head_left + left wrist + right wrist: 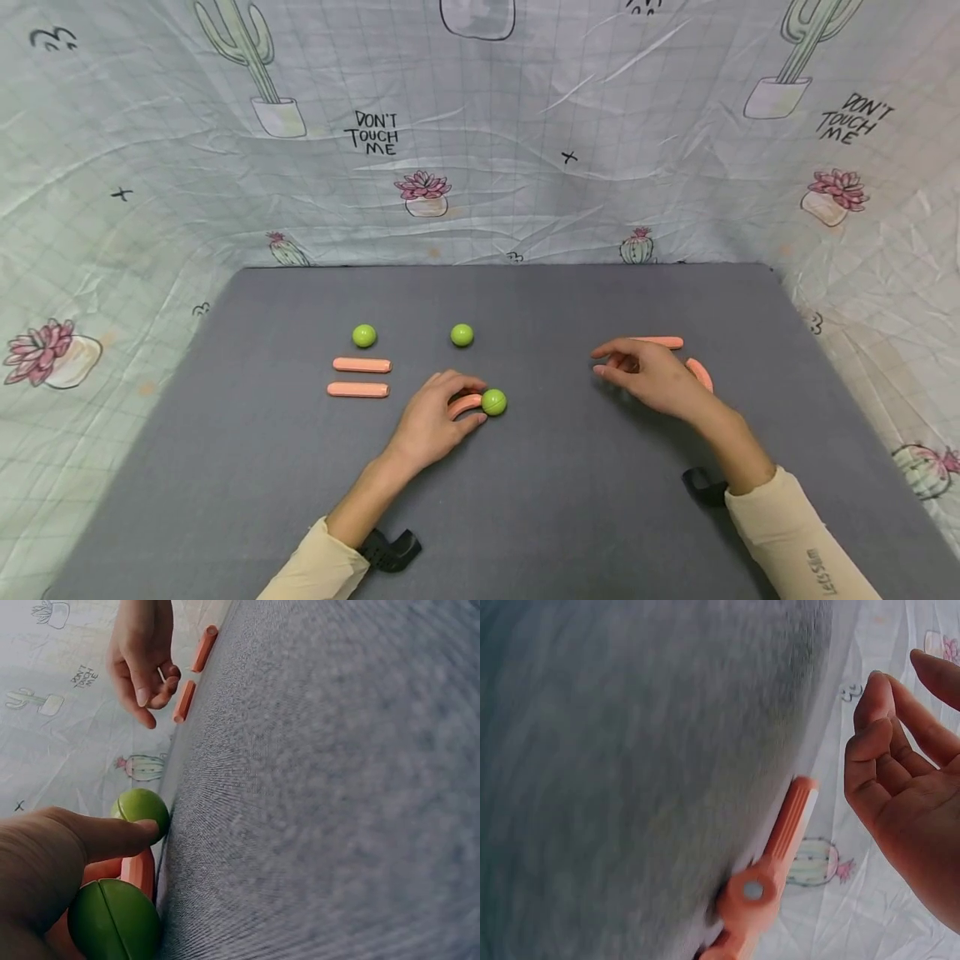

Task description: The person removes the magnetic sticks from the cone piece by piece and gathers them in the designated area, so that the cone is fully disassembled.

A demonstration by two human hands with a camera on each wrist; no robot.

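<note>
My left hand [431, 421] is low over the table, thumb and forefinger on either side of a curved orange toy building rod [465, 403] where it meets a glossy green ball [494, 402]. In the left wrist view the thumb tip touches that ball, and a second green ball [112, 919] sits at the rod's near end, under the palm. My right hand [648, 375] hovers above the table with loosely bent fingers and nothing in them. Behind it lie a straight orange rod [663, 342], partly covered, and a curved orange rod [701, 375].
Two straight orange rods [362, 365] lie parallel left of my left hand. Beyond them stand a green ball [364, 336] and, further right, another green ball [462, 335]. Printed cloth [510, 192] rises behind the grey table [562, 517]. Black wrist mounts [391, 552] sit under both forearms.
</note>
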